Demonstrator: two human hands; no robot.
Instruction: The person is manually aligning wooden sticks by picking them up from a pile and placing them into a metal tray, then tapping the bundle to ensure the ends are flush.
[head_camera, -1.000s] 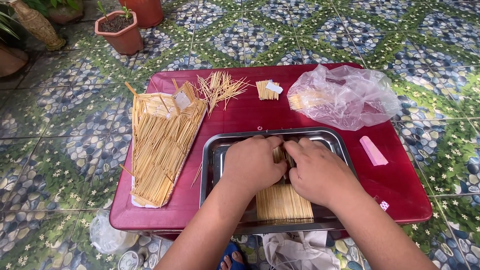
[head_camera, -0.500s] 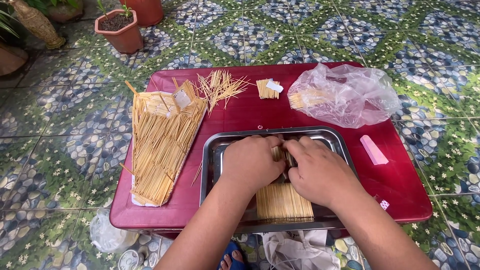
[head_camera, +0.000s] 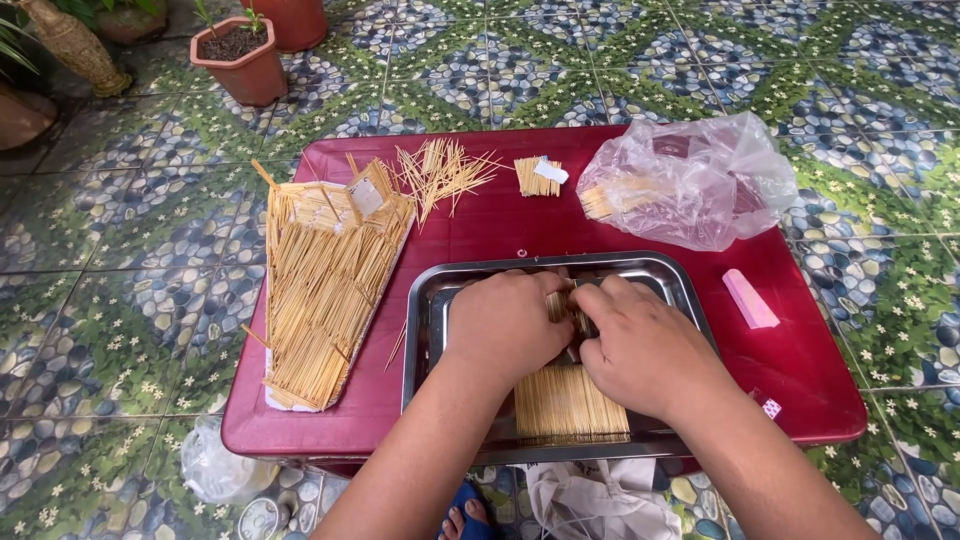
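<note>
Two hands, left hand (head_camera: 507, 325) and right hand (head_camera: 640, 345), curled together over stick bundle (head_camera: 570, 400) in steel tray (head_camera: 437, 300) on red desk (head_camera: 500, 225); fingers apparently pinching sticks, partly hidden. Bundle's long axis running from fingers toward body; both hands equally near.

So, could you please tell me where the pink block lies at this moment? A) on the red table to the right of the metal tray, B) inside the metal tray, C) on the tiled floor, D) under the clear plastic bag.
A: the pink block lies flat on the red table, just right of the metal tray, apart from the plastic bag and from both hands.
</note>
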